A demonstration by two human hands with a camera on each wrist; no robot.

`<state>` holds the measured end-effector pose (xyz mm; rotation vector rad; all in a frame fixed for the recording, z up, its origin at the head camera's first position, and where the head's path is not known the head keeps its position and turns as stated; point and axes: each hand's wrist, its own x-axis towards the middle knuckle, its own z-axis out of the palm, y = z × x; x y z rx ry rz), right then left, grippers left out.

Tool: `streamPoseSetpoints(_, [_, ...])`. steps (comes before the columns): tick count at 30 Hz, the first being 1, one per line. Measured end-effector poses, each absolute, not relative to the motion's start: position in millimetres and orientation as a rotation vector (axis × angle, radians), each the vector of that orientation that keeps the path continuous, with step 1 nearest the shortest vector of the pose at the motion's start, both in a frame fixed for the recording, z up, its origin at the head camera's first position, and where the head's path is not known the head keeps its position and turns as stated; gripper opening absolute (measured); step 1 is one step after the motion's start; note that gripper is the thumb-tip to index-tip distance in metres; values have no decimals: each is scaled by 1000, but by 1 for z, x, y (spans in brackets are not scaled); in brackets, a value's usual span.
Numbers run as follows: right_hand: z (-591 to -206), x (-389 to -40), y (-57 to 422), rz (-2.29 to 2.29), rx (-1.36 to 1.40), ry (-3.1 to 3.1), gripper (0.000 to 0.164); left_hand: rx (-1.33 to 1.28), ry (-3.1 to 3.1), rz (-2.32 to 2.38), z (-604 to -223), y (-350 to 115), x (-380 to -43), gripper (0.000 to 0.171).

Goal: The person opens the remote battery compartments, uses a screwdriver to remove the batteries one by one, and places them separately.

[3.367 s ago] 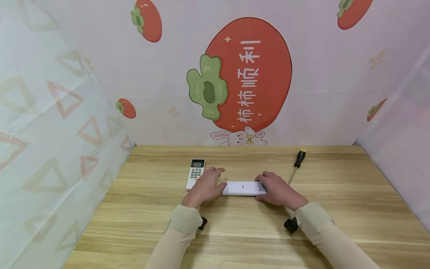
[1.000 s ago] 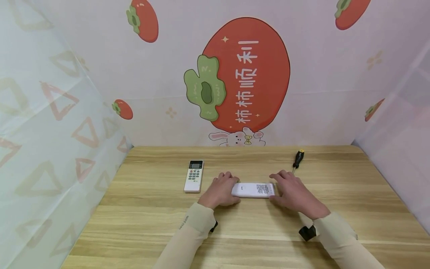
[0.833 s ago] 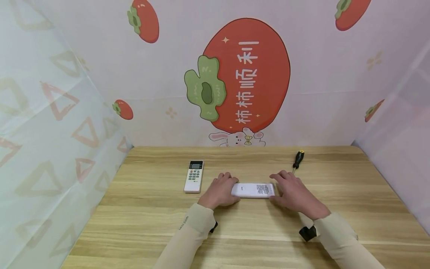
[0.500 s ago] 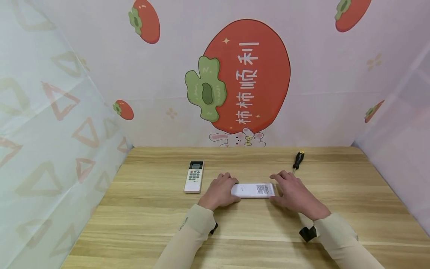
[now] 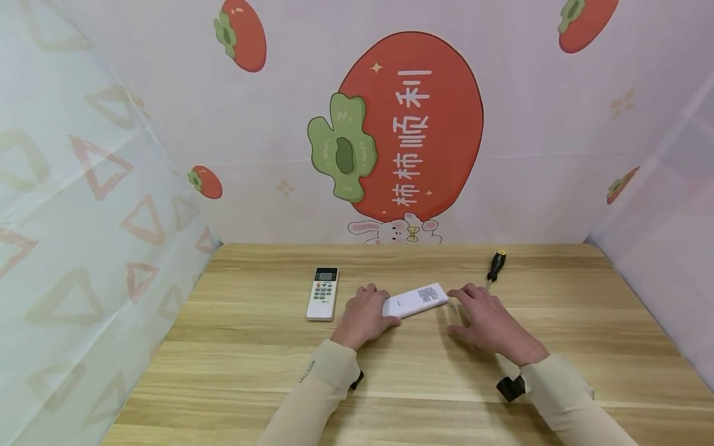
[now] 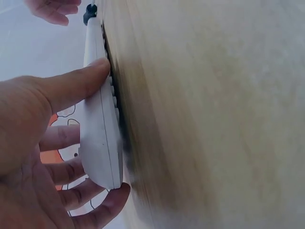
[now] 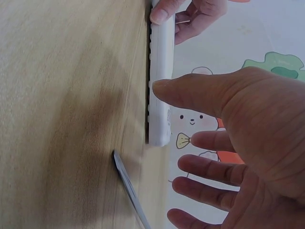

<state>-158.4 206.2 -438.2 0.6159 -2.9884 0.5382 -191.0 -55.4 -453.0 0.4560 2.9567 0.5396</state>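
Observation:
A white remote control (image 5: 415,300) is turned button side down, its back with a printed code showing in the head view. My left hand (image 5: 365,313) grips its left end, thumb (image 6: 78,86) on the near edge and fingers on the far side. In the left wrist view the row of buttons faces the wooden table close by. My right hand (image 5: 491,319) is spread beside the remote's right end, holding nothing. In the right wrist view its thumb (image 7: 190,93) overlaps the remote's edge while the other fingers are loosely extended.
A second white remote control (image 5: 322,294) lies button side up to the left of my left hand. Behind my right hand lies a screwdriver (image 5: 496,266) with a black and yellow handle. A printed cloth wall (image 5: 524,186) stands along the table's (image 5: 401,396) back edge.
The remote control has swung from straight across to slanted, its right end moving away from me and out of my right hand's hold. Earlier, both hands shifted right with it.

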Motion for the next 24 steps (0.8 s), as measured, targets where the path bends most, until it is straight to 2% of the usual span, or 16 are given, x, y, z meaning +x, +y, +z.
streamPoseSetpoints(16, [-440,-159,204,540,636,-2975,64,252,3062,688,-457,-51,-194,52])
streamPoseSetpoints(24, [-438,-160,201,539,621,-3009,65,238,3068,644,-457,-44,-195,57])
